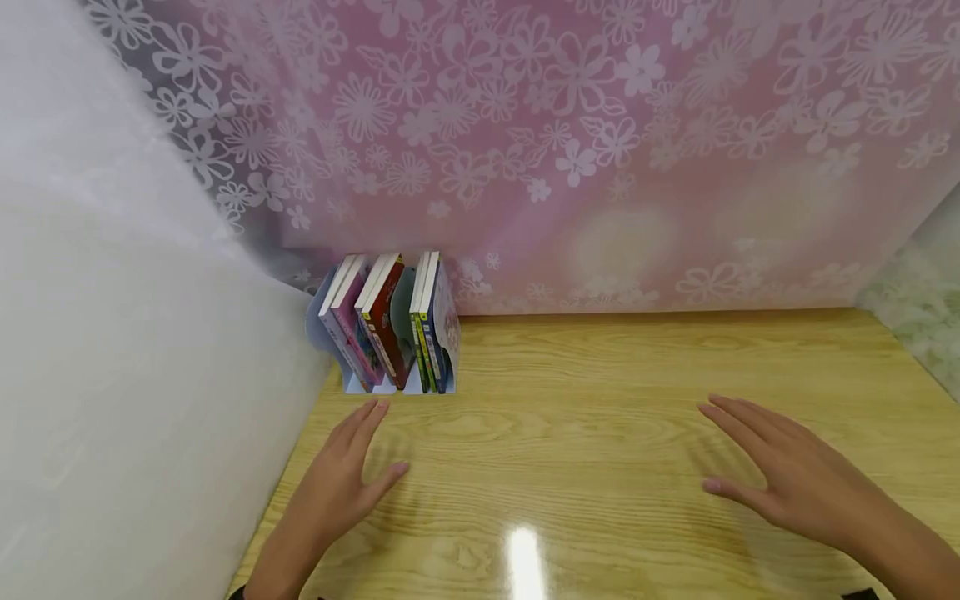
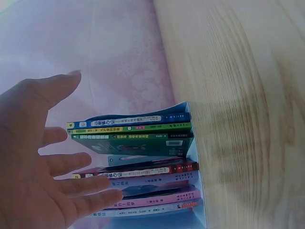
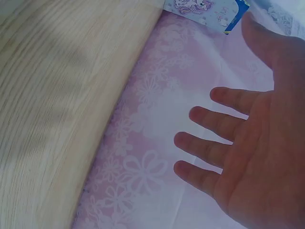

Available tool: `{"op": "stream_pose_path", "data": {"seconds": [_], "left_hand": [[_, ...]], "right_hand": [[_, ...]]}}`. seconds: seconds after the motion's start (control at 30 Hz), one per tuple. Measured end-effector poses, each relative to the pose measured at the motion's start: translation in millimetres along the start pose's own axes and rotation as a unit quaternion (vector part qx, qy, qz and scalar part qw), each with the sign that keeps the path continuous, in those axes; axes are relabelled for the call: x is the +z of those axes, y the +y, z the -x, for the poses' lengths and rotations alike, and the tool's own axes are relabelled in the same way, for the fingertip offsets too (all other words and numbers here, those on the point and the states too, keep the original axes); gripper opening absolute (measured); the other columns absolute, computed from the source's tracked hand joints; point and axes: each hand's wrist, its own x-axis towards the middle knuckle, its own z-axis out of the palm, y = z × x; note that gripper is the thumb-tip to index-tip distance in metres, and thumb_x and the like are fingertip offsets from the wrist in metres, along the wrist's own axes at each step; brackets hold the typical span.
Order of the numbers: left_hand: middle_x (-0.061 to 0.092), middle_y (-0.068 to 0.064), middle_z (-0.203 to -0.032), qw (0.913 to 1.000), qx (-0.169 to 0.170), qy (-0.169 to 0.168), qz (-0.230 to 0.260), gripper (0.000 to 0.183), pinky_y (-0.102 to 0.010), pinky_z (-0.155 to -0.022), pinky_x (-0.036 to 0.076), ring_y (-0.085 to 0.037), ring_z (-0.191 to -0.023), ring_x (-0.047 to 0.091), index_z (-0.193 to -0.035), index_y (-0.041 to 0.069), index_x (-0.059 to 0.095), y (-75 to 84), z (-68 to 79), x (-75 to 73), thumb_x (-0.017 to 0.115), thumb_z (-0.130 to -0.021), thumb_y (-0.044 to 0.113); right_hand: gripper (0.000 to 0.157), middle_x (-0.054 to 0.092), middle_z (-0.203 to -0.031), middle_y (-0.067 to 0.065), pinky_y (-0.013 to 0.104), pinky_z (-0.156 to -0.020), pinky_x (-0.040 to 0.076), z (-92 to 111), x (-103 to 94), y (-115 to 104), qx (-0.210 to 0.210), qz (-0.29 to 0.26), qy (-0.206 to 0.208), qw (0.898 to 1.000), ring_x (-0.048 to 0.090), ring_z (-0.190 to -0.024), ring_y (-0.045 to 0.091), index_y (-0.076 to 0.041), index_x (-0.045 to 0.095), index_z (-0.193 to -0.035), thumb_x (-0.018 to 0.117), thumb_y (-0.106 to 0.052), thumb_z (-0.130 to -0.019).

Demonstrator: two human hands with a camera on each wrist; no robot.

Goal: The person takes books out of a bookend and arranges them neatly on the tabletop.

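Standing upright in a light-blue rack (image 1: 317, 323), a row of slim books (image 1: 387, 329) is supported on a wood-grain tabletop (image 1: 570, 433). Judged by look, each book should be light and fairly stiff, its glossy cover somewhat slippery and its corners easily bent; a hold is probably best taken across the spine, where it is left exposed along the rack's front. Printed characters are seen on the spines, mostly too blurred to be read; a 4 seems to be printed on the blue spine (image 2: 176, 117) at the rack's right end. A barcode (image 2: 174, 143) is borne by a green cover near it, and a cartoon pony (image 3: 193, 5) by the outermost cover. Just in front of the rack, the left hand (image 1: 337, 483) is held with fingers extended, nothing grasped. Well to the rack's right, the right hand (image 1: 795, 479) is likewise outstretched, nothing held. Behind the rack, a pink flowered cloth (image 1: 510, 183) is hung.
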Motion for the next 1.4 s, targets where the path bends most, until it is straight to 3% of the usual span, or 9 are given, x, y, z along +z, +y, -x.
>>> {"op": "stream_pose_path", "data": {"seconds": [0.2, 0.47, 0.63, 1.0, 1.17, 1.4], "left_hand": [[0.039, -0.013, -0.146, 0.9985, -0.025, 0.021, 0.043, 0.081, -0.053, -0.096, 0.042, -0.031, -0.128, 0.041, -0.149, 0.014, 0.027, 0.1, -8.2, 2.4, 0.067, -0.086, 0.046], [0.039, -0.013, -0.146, 0.9901, -0.078, 0.026, 0.113, 0.081, -0.046, -0.083, 0.053, -0.031, -0.117, 0.052, -0.150, 0.024, 0.023, -2.8, -22.1, 3.9, 0.067, -0.086, 0.045], [0.040, -0.011, -0.146, 0.9821, -0.084, 0.039, 0.164, 0.076, -0.044, -0.083, 0.053, -0.028, -0.120, 0.050, -0.149, 0.024, 0.027, -6.4, -30.8, 6.8, 0.067, -0.087, 0.041], [0.045, -0.015, -0.142, 0.9695, -0.090, 0.058, 0.220, 0.069, -0.047, -0.082, 0.053, -0.031, -0.115, 0.054, -0.146, 0.014, 0.033, -9.6, -51.6, 18.7, 0.066, -0.090, 0.036], [0.048, -0.013, -0.139, 0.9658, -0.101, 0.064, 0.230, 0.066, -0.043, -0.081, 0.053, -0.029, -0.112, 0.056, -0.145, 0.013, 0.035, -13.1, -59.3, 23.0, 0.066, -0.090, 0.033], [0.052, -0.016, -0.134, 0.9638, -0.087, 0.096, 0.233, 0.063, -0.044, -0.079, 0.054, -0.032, -0.107, 0.059, -0.142, 0.007, 0.038, -16.6, -71.4, 25.6, 0.067, -0.090, 0.025]], "right_hand": [[0.083, 0.045, -0.140, 0.008, 0.053, -0.089, 0.041, -7.6, 4.4, 1.5, -0.012, -0.007, 0.005, 1.000, 0.045, -0.122, 0.031, -0.021, 0.035, -0.146, 0.072, -0.051, -0.078], [0.082, 0.046, -0.140, 0.008, 0.054, -0.090, 0.041, -15.3, 6.5, 1.0, -0.026, -0.009, 0.011, 1.000, 0.045, -0.122, 0.031, -0.020, 0.036, -0.146, 0.072, -0.050, -0.078], [0.084, 0.046, -0.140, 0.008, 0.053, -0.090, 0.042, -19.8, 7.9, -0.2, -0.038, -0.007, 0.011, 0.999, 0.045, -0.122, 0.030, -0.019, 0.035, -0.146, 0.072, -0.051, -0.079], [0.083, 0.048, -0.137, 0.011, 0.054, -0.085, 0.046, -29.3, 18.4, -1.2, -0.068, -0.021, 0.019, 0.997, 0.049, -0.118, 0.031, -0.016, 0.038, -0.145, 0.074, -0.048, -0.078], [0.081, 0.048, -0.138, 0.012, 0.056, -0.085, 0.046, -32.0, 23.4, -3.2, -0.064, -0.033, 0.006, 0.997, 0.049, -0.118, 0.033, -0.017, 0.037, -0.145, 0.072, -0.049, -0.079], [0.079, 0.048, -0.138, 0.012, 0.054, -0.086, 0.046, -38.0, 28.0, -7.7, -0.065, -0.044, -0.002, 0.997, 0.049, -0.118, 0.032, -0.016, 0.037, -0.145, 0.070, -0.049, -0.081]]}}
